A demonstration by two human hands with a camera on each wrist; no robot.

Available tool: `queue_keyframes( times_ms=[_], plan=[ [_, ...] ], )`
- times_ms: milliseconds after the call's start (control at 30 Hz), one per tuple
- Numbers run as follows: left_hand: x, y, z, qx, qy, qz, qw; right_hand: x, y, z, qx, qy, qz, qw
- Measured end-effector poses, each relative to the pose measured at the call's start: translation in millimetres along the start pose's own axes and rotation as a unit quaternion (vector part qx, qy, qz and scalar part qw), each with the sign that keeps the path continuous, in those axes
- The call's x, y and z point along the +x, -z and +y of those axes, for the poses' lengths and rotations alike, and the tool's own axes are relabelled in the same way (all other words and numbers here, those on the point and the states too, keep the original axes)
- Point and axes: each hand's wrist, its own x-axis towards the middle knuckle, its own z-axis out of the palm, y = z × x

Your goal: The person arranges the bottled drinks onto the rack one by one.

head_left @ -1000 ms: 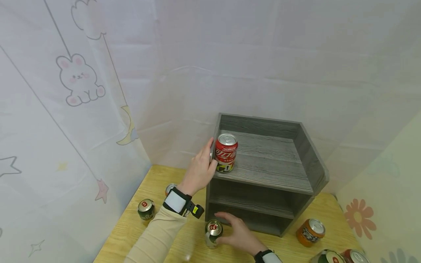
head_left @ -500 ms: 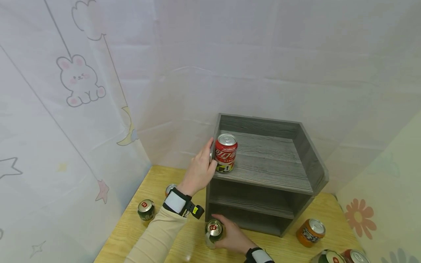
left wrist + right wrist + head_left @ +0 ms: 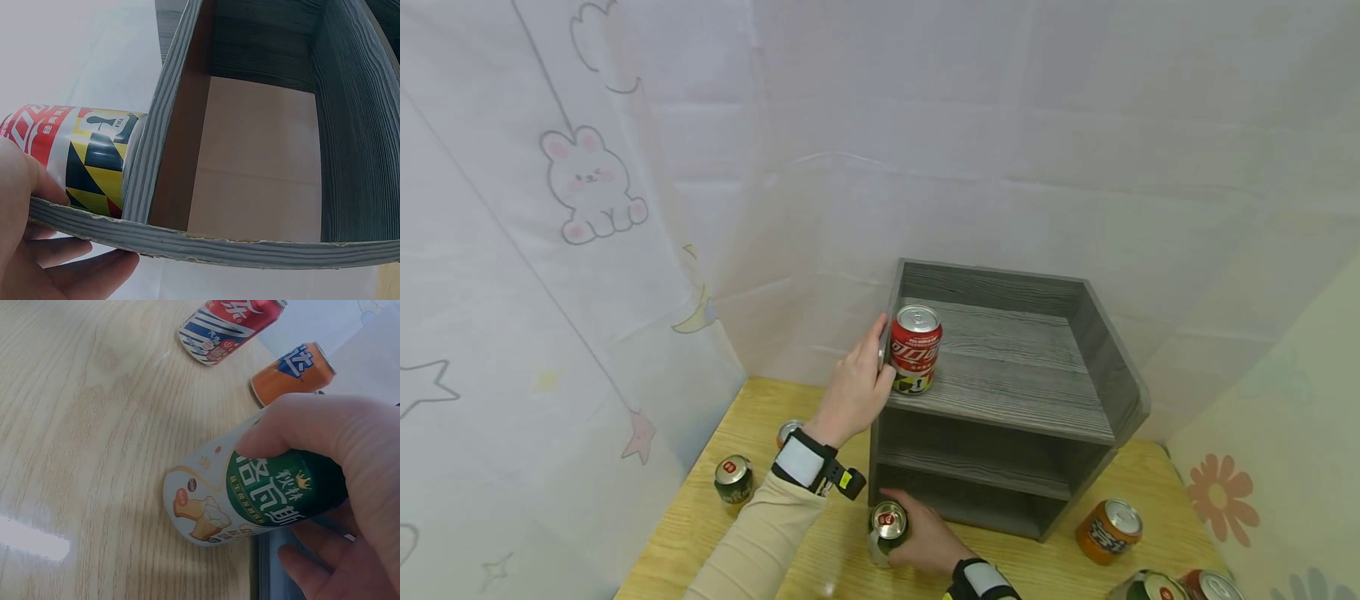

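My left hand (image 3: 853, 387) grips the left side panel of a grey wood-grain shelf unit (image 3: 1007, 358), thumb on the inner side and fingers outside. Right beside the thumb, a red cola can (image 3: 916, 350) stands upright on the top shelf. In the left wrist view, the yellow-and-black checked base of that can (image 3: 97, 162) shows against the shelf board. Down on the table, my right hand (image 3: 928, 533) holds a green-and-white drink can (image 3: 886, 533), fingers and thumb curled round it. The right wrist view shows its bread-picture label (image 3: 250, 494), with the thumb across its side.
Left on the wooden table (image 3: 700, 533) stand a green can (image 3: 733, 481) and another can (image 3: 789, 430) half hidden by the left wrist. On the right are an orange can (image 3: 1107, 532), a green can (image 3: 1150, 587) and a red can (image 3: 1210, 586). Printed curtains surround the table.
My right hand has moved left and closed round the green-and-white can, from fingers spread beside it. The left hand and the red can have stayed in place.
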Motion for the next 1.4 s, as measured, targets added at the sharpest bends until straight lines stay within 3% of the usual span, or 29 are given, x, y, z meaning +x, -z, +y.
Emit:
queue_keyframes(
  times_ms=[200,533,1000,1400],
  plan=[
    [0.1,-0.3,0.0,0.003,0.002,-0.001,1.0,4,-4,9,0.024,0.01,-0.007,1.0],
    [-0.8,0.6,1.5,-0.003,0.002,0.0,1.0,2,-6,6,0.043,0.001,-0.002,0.999],
    [0.4,-0.7,2.3,-0.002,0.003,0.002,1.0,-3,-8,6,0.026,-0.008,0.025,0.999],
    [0.5,-1.0,2.7,-0.004,0.006,-0.002,1.0,-12,-8,8,-0.012,0.002,0.072,0.997]
  ],
)
